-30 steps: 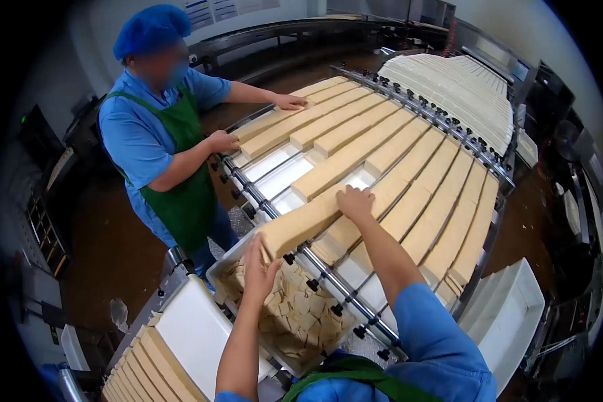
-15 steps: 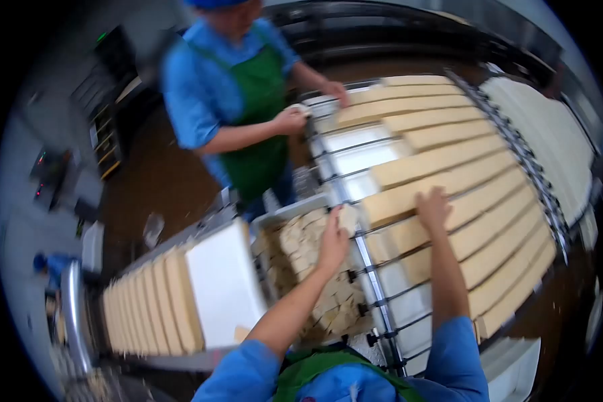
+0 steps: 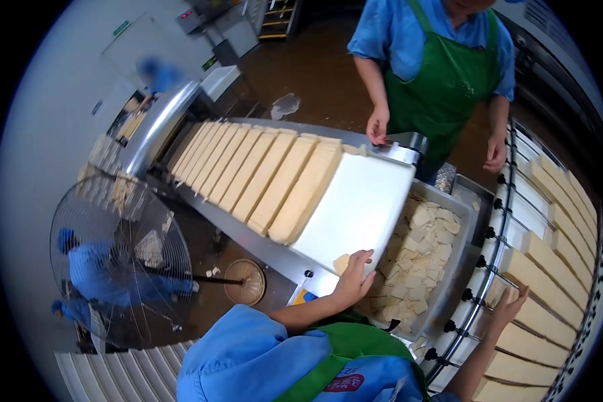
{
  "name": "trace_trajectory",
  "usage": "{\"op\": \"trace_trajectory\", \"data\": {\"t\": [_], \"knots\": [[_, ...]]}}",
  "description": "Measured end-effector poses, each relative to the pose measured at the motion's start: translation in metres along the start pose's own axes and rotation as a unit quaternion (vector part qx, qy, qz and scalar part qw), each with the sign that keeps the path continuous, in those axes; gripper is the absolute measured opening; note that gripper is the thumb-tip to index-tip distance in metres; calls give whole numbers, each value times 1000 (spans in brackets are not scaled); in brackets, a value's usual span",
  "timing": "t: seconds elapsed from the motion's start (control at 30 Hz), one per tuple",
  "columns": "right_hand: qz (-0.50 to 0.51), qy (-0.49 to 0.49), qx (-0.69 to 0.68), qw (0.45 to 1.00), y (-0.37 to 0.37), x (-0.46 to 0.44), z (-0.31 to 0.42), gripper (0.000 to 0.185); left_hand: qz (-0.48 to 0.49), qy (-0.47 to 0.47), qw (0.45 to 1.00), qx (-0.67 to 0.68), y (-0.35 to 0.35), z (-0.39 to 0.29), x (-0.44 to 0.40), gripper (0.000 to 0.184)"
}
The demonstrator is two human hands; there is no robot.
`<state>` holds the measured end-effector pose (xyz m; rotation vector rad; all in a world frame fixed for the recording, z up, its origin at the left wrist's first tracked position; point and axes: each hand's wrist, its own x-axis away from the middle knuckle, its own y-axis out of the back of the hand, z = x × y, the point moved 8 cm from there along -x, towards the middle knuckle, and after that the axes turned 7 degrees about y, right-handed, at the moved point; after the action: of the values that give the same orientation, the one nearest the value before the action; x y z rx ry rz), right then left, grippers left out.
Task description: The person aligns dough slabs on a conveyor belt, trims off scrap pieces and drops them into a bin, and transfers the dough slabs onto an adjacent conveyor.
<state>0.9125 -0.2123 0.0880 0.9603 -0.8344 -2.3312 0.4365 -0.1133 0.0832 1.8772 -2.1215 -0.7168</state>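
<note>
My left hand (image 3: pixel 352 280) is over the near end of the white conveyor belt (image 3: pixel 355 208), fingers spread, beside a small loose pale piece (image 3: pixel 342 264). My right hand (image 3: pixel 509 307) rests with fingers apart at the near ends of the long pale strips (image 3: pixel 539 281) on the slatted table at the right. Between the two surfaces stands a bin (image 3: pixel 462 231) of broken flat pieces (image 3: pixel 419 258). A row of thick pale strips (image 3: pixel 275 177) lies crosswise on the belt.
A co-worker in a green apron (image 3: pixel 442 80) stands across the bin, hands lowered near both surfaces. A large wire fan (image 3: pixel 120 261) stands at the left, with other people in blue behind it. A rail with black knobs (image 3: pixel 492 251) edges the slatted table.
The view has swung left toward the belt. My left hand has gone from the strip to the belt end, and my right hand has let go of the strip. The co-worker's hands have left the strips.
</note>
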Motion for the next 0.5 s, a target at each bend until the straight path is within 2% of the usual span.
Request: {"op": "trace_trajectory", "data": {"t": [0.03, 0.07, 0.13, 0.2, 0.27, 0.3, 0.37, 0.4, 0.43, 0.47, 0.5], "knots": [[18, 25, -78, 996, -9, 12, 24, 64, -28, 4, 1000, -6, 18, 10, 4, 54], [44, -9, -136, 990, -12, 27, 73, 61, -39, 12, 999, -5, 32, 20, 7, 54], [69, 65, -160, 983, -31, 54, 115, 60, -116, 43, 992, -35, 69, 42, 13, 55], [120, 102, -124, 980, -47, 84, 173, 59, -184, 46, 980, -58, 104, 59, 15, 56], [169, 115, -176, 963, -67, 116, 221, 61, -235, 83, 964, -88, 135, 88, 19, 54], [191, 153, -164, 956, -76, 133, 241, 61, -236, 87, 964, -85, 148, 101, 18, 54], [244, 201, -163, 935, -94, 167, 280, 58, -335, 184, 922, -62, 189, 142, 24, 53], [277, 210, -175, 921, -102, 182, 300, 55, -334, 186, 922, -59, 200, 165, 25, 53], [278, 211, -170, 922, -105, 191, 318, 55, -360, 238, 901, -44, 214, 203, 32, 53], [320, 243, -194, 895, -112, 204, 342, 49, -383, 288, 877, -30, 226, 231, 38, 53], [362, 274, -217, 864, -119, 216, 364, 43, -382, 290, 877, -26, 235, 244, 37, 53]]}}
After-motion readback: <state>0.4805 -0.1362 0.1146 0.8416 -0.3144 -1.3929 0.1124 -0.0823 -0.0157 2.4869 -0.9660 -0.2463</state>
